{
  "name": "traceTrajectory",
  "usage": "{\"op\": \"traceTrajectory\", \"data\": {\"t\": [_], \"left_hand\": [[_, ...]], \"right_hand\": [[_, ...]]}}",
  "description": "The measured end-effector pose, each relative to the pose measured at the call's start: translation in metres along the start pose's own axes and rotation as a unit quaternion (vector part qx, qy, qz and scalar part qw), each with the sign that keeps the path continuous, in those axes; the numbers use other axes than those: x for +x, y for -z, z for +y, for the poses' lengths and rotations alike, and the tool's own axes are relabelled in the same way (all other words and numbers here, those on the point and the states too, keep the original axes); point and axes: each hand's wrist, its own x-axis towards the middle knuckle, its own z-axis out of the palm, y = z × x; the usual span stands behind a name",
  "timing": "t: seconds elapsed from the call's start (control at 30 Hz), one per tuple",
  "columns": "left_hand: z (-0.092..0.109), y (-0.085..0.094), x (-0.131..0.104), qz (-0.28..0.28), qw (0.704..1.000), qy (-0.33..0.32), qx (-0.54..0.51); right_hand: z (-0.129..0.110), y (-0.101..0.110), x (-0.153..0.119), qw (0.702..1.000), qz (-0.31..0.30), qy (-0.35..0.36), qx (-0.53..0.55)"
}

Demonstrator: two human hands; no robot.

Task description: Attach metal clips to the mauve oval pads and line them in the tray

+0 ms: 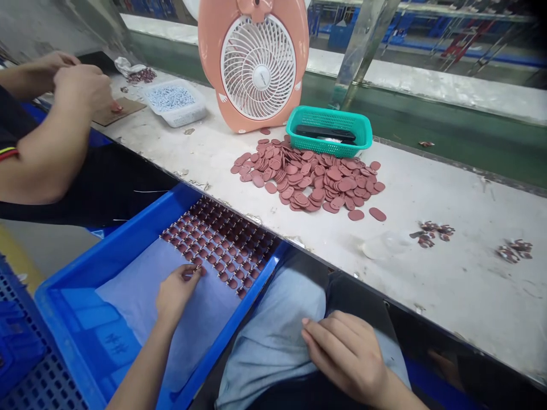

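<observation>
My left hand (177,293) reaches into a blue plastic tray (128,259) at the front row of small dark red parts. Its thumb and fingers are pinched on one small dark red part (202,271), mostly hidden by the fingertips. Behind it, several rows of like parts (222,239), with light-coloured ends, lie on a pale bluish sheet (141,273). My right hand (348,356) hovers above my lap, fingers loosely extended, with nothing visible in it. On the bench, flat reddish-brown oval pieces (307,176) with small holes form a heap.
An orange fan (211,62) and a green basket (363,122) holding dark items stand behind the heap. Small clusters of assembled parts (427,232) lie at right. Left, a co-worker's hands (81,85) work beside a clear tub (183,117) of small pale blue pieces. The bench edge (316,254) overhangs my lap.
</observation>
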Motion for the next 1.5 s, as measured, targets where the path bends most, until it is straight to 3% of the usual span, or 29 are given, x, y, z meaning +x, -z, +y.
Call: {"op": "traceTrajectory", "data": {"t": [0.17, 0.37, 0.47, 0.53, 0.63, 0.7, 0.77, 0.83, 0.93, 1.0, 1.13, 1.3, 1.5], "left_hand": [[0.001, -0.008, 0.008, -0.009, 0.996, -0.011, 0.086], [0.003, -0.012, 0.014, -0.005, 0.994, -0.020, 0.106], [0.009, -0.005, 0.007, 0.032, 0.994, -0.035, 0.096], [0.021, 0.000, -0.005, 0.084, 0.992, -0.065, 0.075], [0.056, 0.002, -0.033, 0.188, 0.969, -0.160, 0.018], [0.094, -0.001, -0.053, 0.232, 0.936, -0.265, -0.020], [0.142, -0.006, -0.070, 0.281, 0.835, -0.467, -0.076], [0.190, -0.010, -0.080, 0.241, 0.785, -0.570, -0.040], [0.243, -0.011, -0.080, 0.148, 0.771, -0.615, 0.073], [0.259, -0.010, -0.074, 0.116, 0.762, -0.629, 0.102], [0.261, -0.007, -0.067, 0.097, 0.763, -0.629, 0.110], [0.252, -0.006, -0.077, 0.104, 0.790, -0.599, 0.076], [0.243, -0.010, -0.088, 0.115, 0.829, -0.546, -0.028]], "right_hand": [[0.005, -0.001, -0.006, 1.000, 0.006, -0.021, -0.004], [0.006, 0.002, -0.006, 0.999, 0.016, -0.024, -0.015], [0.012, 0.010, -0.009, 0.999, 0.029, -0.036, -0.026], [0.021, 0.020, -0.014, 0.994, 0.072, -0.058, -0.064], [0.044, 0.036, -0.017, 0.951, 0.209, -0.162, -0.162], [0.061, 0.044, -0.013, 0.915, 0.260, -0.254, -0.174], [0.075, 0.047, -0.004, 0.907, 0.232, -0.319, -0.149], [0.086, 0.046, 0.006, 0.911, 0.174, -0.353, -0.120], [0.092, 0.040, 0.015, 0.918, 0.131, -0.369, -0.070], [0.092, 0.038, 0.015, 0.919, 0.130, -0.369, -0.045], [0.086, 0.041, 0.011, 0.914, 0.163, -0.371, -0.008], [0.070, 0.041, 0.011, 0.902, 0.243, -0.353, 0.060], [0.057, 0.030, 0.017, 0.896, 0.241, -0.340, 0.153]]}}
